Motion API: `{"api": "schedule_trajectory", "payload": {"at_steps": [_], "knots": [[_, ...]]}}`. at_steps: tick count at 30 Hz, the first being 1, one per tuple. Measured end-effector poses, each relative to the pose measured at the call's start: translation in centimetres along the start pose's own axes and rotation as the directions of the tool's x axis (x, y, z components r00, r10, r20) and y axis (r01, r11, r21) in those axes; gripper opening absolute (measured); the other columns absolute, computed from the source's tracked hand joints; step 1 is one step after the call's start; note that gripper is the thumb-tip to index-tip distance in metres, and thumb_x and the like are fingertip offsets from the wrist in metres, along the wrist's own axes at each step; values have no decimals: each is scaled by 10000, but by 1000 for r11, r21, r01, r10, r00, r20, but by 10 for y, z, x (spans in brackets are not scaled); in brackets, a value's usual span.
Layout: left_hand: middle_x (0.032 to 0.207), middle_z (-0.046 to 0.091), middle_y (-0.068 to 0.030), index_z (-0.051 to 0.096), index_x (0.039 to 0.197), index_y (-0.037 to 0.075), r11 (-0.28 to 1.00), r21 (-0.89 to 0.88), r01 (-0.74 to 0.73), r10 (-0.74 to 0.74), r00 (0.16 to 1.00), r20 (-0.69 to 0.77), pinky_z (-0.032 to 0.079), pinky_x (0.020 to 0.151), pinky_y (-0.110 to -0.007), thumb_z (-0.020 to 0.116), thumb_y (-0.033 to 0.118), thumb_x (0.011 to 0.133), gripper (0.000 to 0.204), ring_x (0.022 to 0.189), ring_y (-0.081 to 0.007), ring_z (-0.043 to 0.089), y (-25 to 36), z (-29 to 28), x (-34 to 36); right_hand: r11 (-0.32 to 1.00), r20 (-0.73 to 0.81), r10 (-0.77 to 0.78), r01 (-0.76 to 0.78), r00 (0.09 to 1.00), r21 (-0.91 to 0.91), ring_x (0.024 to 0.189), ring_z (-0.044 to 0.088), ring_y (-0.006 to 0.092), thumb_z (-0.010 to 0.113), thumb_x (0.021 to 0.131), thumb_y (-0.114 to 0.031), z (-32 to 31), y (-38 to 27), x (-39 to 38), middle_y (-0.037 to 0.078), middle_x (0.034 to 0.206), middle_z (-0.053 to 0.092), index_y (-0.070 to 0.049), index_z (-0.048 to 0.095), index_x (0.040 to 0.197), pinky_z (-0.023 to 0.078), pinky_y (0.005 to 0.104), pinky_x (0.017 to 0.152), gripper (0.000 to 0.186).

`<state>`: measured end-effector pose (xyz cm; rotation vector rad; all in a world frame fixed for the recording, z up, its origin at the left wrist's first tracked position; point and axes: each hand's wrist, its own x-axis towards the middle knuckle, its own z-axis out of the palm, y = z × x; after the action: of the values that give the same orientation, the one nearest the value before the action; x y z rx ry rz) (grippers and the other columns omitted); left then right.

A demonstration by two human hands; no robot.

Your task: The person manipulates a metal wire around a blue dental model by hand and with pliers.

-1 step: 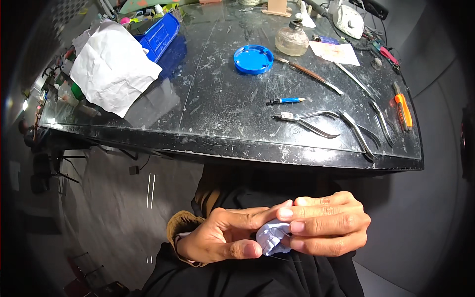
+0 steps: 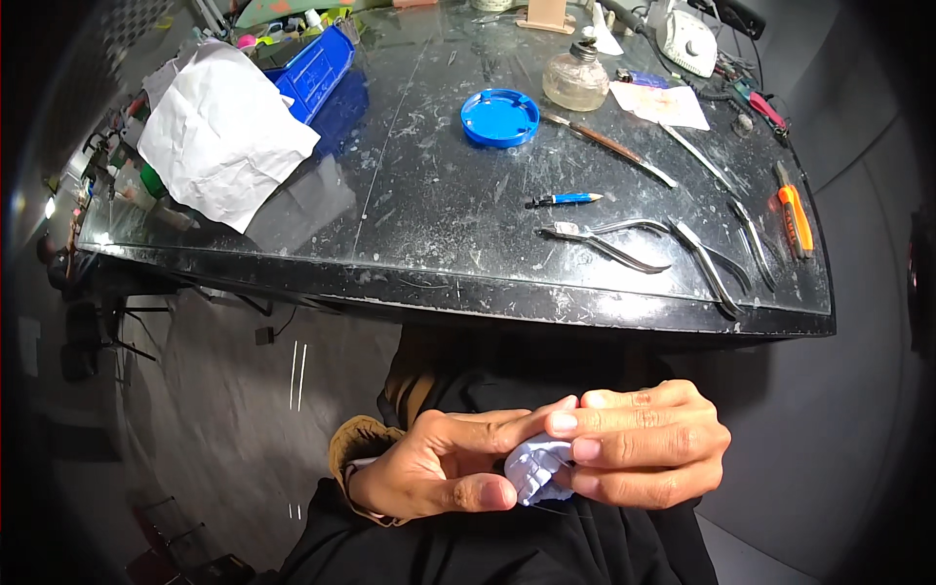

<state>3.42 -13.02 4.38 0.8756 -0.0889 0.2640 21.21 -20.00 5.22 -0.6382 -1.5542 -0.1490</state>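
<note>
Above my lap I hold a small pale-blue dental cast (image 2: 537, 472) with tooth-like ridges. My left hand (image 2: 444, 466) grips it from the left, its thumb at the lower edge and its index finger over the top. From the right, the bent fingers of my right hand (image 2: 653, 444) press against the cast and cover much of it. A thin dark wire (image 2: 554, 510) sticks out below the cast; its other end is hidden, and I cannot tell which hand holds it.
On the black table (image 2: 429, 210) ahead lie several metal pliers (image 2: 609, 244), a blue pencil (image 2: 570, 199), an orange cutter (image 2: 795, 219) and a brown-handled tool (image 2: 614, 146). Behind them stand a blue lid (image 2: 499, 119) and a glass bottle (image 2: 575, 78). White paper (image 2: 229, 136) and a blue bin (image 2: 317, 73) are left.
</note>
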Motion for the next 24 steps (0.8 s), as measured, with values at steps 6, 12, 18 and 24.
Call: {"api": "schedule_trajectory", "payload": {"at_steps": [6, 12, 18, 24], "knots": [[1421, 283, -202, 315, 1328, -90, 999, -50, 9, -10, 1000, -18, 233, 1066, -368, 596, 105, 866, 575, 1315, -238, 279, -1, -5, 3, 999, 44, -22, 24, 999, -29, 718, 687, 240, 695, 613, 20, -2, 7, 3, 97, 666, 645, -13, 646, 654, 580, 289, 640, 72], [1402, 320, -206, 357, 1305, -90, 994, -112, -15, 7, 997, -74, 254, 1059, -365, 582, 56, 864, 517, 1296, -241, 318, -4, -14, 6, 999, 94, 43, -42, 995, -10, 742, 687, 247, 692, 609, 13, -2, 15, 5, 96, 666, 644, -15, 649, 649, 581, 295, 652, 66], [1389, 336, -216, 385, 1286, -91, 987, -160, -28, 8, 993, -120, 280, 1054, -370, 569, 28, 863, 477, 1298, -249, 322, -1, -28, 12, 991, 214, 119, -129, 970, 33, 798, 676, 276, 720, 626, 12, -7, 30, 4, 115, 750, 638, -14, 652, 704, 560, 334, 734, 106], [1345, 399, -218, 378, 1284, -104, 974, -212, -80, 49, 988, -149, 304, 1041, -383, 571, 35, 864, 483, 1262, -254, 377, -6, -38, 19, 962, 278, 220, -255, 935, 98, 847, 665, 306, 741, 659, 17, -10, 42, 8, 134, 822, 632, -7, 646, 751, 538, 379, 810, 134]]}}
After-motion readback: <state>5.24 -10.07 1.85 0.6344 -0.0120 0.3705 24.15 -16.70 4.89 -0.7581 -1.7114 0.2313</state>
